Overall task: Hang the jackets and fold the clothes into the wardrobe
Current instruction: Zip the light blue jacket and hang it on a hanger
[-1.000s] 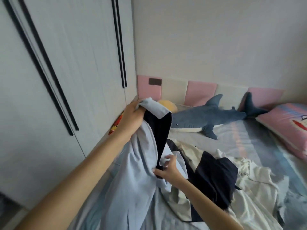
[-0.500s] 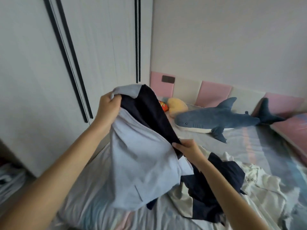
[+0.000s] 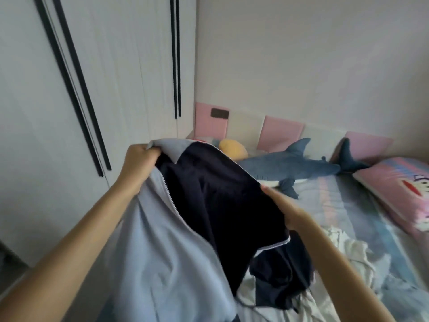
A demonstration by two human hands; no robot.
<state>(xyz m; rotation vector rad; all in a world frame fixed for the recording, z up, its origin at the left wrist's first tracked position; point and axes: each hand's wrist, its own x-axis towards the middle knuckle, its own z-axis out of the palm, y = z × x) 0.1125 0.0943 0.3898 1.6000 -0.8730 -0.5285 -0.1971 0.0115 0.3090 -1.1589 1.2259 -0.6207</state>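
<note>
I hold a light blue jacket (image 3: 162,256) with a dark navy lining and a white zipper up over the bed. My left hand (image 3: 139,162) grips its collar at the top left. My right hand (image 3: 284,212) holds the opposite front edge, spreading the jacket so the lining faces me. Under it on the bed lie a dark navy garment (image 3: 283,277) and crumpled white clothes (image 3: 352,252). The white wardrobe (image 3: 97,73) with black strip handles stands shut at the left.
A blue plush shark (image 3: 299,166) and a yellow plush toy (image 3: 232,149) lie along the pink and cream padded headboard (image 3: 281,129). A pink cartoon pillow (image 3: 401,184) sits at the right. The striped bed sheet (image 3: 348,205) stretches between them.
Both hands have lifted the jacket higher and pulled its front edges further apart, showing more of the navy lining. My view has tilted up and to the right.
</note>
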